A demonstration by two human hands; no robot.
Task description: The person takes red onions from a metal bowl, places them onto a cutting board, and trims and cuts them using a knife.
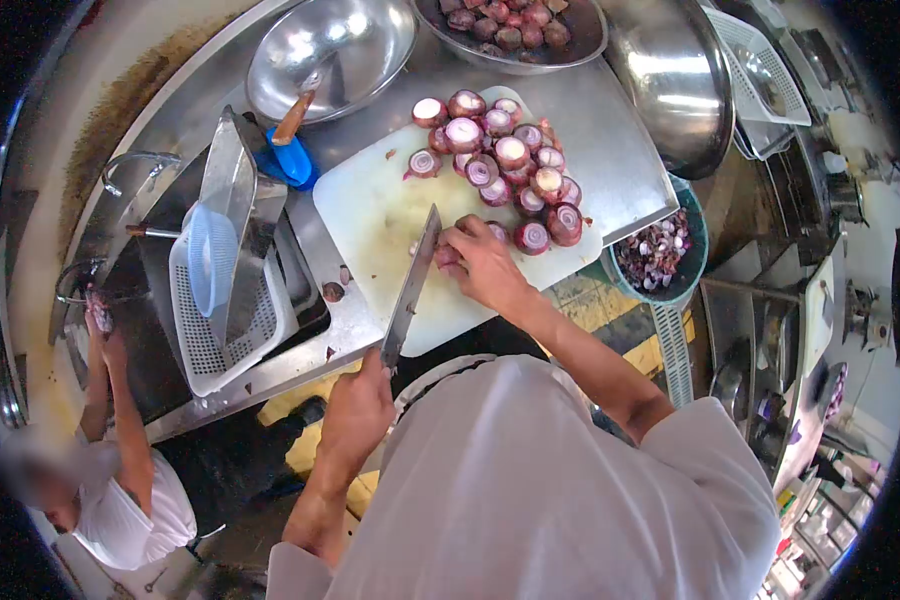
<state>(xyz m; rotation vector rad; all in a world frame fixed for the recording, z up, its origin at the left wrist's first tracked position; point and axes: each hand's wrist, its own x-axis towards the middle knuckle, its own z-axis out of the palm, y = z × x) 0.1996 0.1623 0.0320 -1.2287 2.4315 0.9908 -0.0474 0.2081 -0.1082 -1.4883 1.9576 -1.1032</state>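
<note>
My left hand (358,405) is wrapped round the handle of a large knife (408,295), its blade angled up over the white cutting board (360,200). Close to the blade, my right hand (485,265) pinches a purple onion piece (450,256) against the board; the fingers partly hide it. Several red onions with cut ends (511,152) are heaped on the far right part of the board. A small brown scrap (333,291) lies on the metal counter (345,335) left of the board.
Behind the board are an empty steel bowl (320,60) and a bowl of dark chunks (510,35). A bin of onion peelings (655,255) stands right. A white basket (195,345) sits left in the sink; another person (135,510) works there. A blue-sheathed, brown-handled tool (292,160) lies nearby.
</note>
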